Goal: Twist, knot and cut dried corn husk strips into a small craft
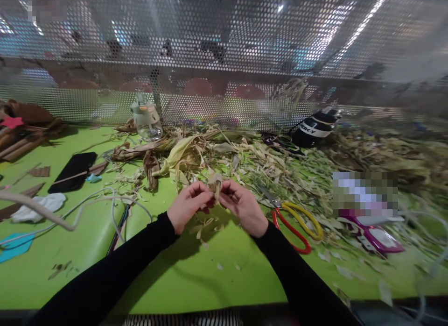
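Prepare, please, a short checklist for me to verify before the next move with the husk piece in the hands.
1. Husk piece held: ok, pinched between the fingertips of left hand and right hand.
2. Scissors laid down: ok, on the table to the right of the right hand.
3. Scissor blades free from scraps: not ok, husk scraps lie around them.
4. Table below the hands clear: not ok, small curled scraps lie there.
5. Cable not touching the left sleeve: cannot tell.
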`<state>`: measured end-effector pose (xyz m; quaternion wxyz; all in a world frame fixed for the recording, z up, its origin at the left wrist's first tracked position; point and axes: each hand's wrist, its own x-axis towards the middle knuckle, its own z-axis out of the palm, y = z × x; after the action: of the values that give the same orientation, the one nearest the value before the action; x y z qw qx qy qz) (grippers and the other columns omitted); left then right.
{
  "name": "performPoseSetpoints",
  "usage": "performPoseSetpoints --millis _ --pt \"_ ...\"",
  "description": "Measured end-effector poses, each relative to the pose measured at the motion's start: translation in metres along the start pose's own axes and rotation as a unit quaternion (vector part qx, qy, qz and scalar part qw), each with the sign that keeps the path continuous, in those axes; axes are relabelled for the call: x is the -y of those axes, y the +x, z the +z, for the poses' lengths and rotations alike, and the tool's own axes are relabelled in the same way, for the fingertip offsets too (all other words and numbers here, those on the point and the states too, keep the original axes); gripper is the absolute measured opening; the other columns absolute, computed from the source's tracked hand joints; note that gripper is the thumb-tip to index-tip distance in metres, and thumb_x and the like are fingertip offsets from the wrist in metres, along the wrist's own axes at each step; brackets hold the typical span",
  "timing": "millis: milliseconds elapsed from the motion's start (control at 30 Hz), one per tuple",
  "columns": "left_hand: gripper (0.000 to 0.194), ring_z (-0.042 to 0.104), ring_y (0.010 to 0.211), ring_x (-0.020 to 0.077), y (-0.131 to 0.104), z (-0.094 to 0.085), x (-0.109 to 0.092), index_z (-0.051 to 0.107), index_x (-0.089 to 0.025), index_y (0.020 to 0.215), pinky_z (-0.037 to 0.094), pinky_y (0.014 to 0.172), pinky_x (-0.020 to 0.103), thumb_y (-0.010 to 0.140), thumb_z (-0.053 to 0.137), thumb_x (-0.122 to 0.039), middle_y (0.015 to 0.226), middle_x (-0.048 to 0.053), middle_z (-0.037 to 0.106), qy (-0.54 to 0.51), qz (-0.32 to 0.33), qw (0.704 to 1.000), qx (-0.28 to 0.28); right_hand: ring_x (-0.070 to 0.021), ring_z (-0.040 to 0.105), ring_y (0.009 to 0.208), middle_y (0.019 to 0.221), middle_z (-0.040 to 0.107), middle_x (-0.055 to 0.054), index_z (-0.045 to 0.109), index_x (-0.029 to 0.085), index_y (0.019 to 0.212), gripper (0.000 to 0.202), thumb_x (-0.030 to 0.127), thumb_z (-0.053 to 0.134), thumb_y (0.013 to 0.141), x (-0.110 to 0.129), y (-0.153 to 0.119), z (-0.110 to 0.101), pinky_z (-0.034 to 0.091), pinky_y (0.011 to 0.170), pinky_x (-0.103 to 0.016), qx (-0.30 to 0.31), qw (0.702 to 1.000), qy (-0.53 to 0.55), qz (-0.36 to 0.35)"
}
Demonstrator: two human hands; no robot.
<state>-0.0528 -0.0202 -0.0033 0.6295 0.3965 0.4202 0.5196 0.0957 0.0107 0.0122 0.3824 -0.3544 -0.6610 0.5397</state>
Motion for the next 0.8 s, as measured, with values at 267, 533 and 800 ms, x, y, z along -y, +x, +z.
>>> performPoseSetpoints --millis 267,533,800 --pt "0.021 0.05 0.061 0.0072 0.0 -0.002 0.001 0.051 -0.016 0.079 0.042 0.059 0.02 0.07 0.065 -0.029 0.07 -0.002 0.054 0.163 0.116 0.979 -0.035 -0.0064 0.043 0.054 0.066 0.051 0.004 0.055 0.017 0.078 0.019 0.033 0.065 0.075 -0.007 0.002 0.004 0.035 0.051 -0.021 -0.037 0.993 0.084 0.069" --pt "0.02 0.053 0.054 0.0063 -0.001 -0.001 -0.002 0.051 -0.014 0.075 0.045 0.057 0.02 0.07 0.066 -0.028 0.064 -0.003 0.055 0.092 0.072 0.993 -0.033 -0.0068 0.046 0.059 0.071 0.052 0.003 0.056 0.018 0.081 0.015 0.029 0.066 0.075 -0.005 -0.001 0.004 0.038 0.055 -0.021 -0.033 0.997 0.071 0.024" --pt "0.021 0.055 0.057 0.0056 -0.003 -0.004 -0.007 0.051 -0.014 0.071 0.044 0.051 0.015 0.066 0.068 -0.025 0.062 -0.003 0.055 -0.073 -0.077 0.994 -0.001 -0.011 0.055 0.07 0.079 0.058 0.0 0.056 0.019 0.086 0.01 0.026 0.06 0.079 -0.009 0.003 -0.005 0.046 0.065 -0.024 0.031 0.993 -0.074 -0.082"
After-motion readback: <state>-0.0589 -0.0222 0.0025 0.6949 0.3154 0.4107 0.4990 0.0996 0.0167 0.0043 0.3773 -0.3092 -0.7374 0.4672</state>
